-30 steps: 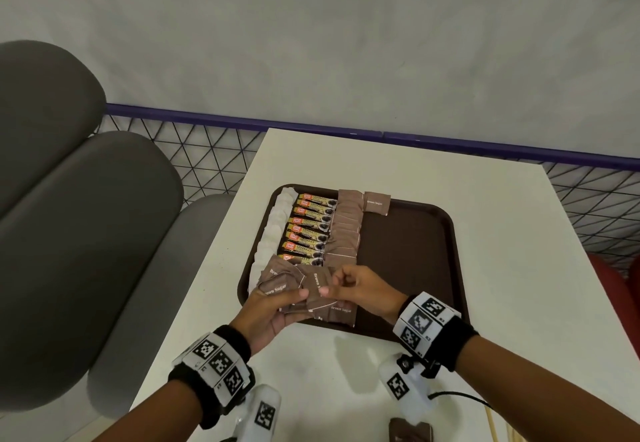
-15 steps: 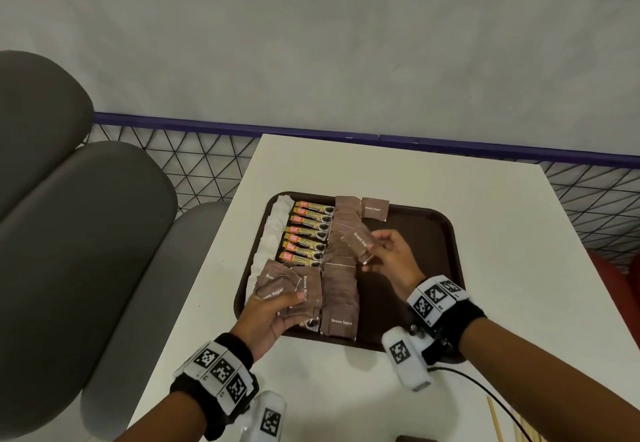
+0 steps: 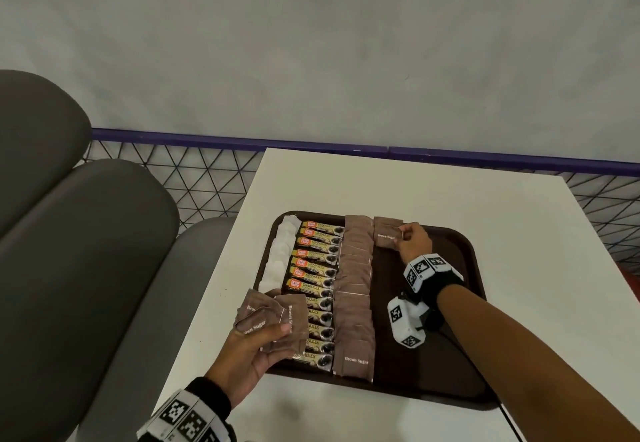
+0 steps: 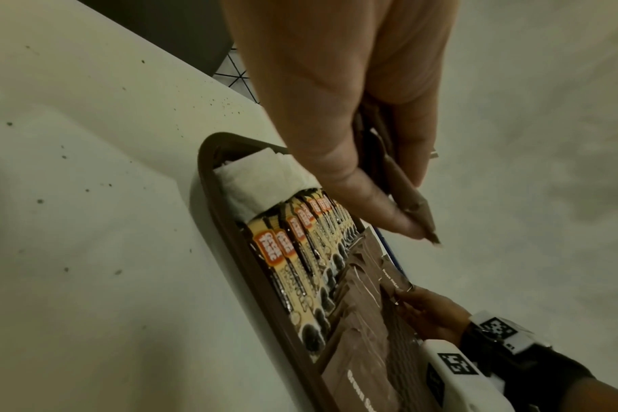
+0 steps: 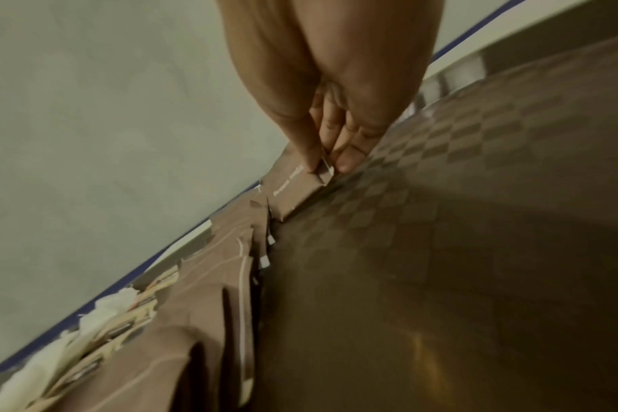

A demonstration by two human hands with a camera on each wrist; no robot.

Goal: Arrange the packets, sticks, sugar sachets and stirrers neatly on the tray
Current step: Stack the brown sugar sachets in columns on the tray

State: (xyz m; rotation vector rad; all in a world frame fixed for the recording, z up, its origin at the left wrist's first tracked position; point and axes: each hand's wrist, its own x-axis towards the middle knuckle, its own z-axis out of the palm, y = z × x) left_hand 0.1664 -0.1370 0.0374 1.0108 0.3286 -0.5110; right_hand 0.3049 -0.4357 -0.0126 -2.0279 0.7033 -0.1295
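A dark brown tray [image 3: 450, 320] lies on the white table [image 3: 519, 219]. On it, from the left, run a column of white sachets [image 3: 281, 254], a column of coffee granule sticks [image 3: 317, 268] and a column of brown sugar sachets [image 3: 355, 296]. My right hand [image 3: 412, 242] pinches one brown sugar sachet [image 3: 387, 236] by its right edge at the tray's far end, at the head of a second column [image 5: 293, 186]. My left hand [image 3: 256, 348] grips a fanned bunch of brown sugar sachets [image 3: 273, 317] over the tray's near left corner [image 4: 406, 195].
Grey padded seats [image 3: 79, 268] stand left of the table. A black wire mesh fence with a purple rail [image 3: 214, 143] runs behind the table, in front of a grey wall. The right half of the tray is bare.
My right hand drew one sachet from the bunch in my left hand and carried it to the tray's far end. My left hand kept its bunch near the near left corner.
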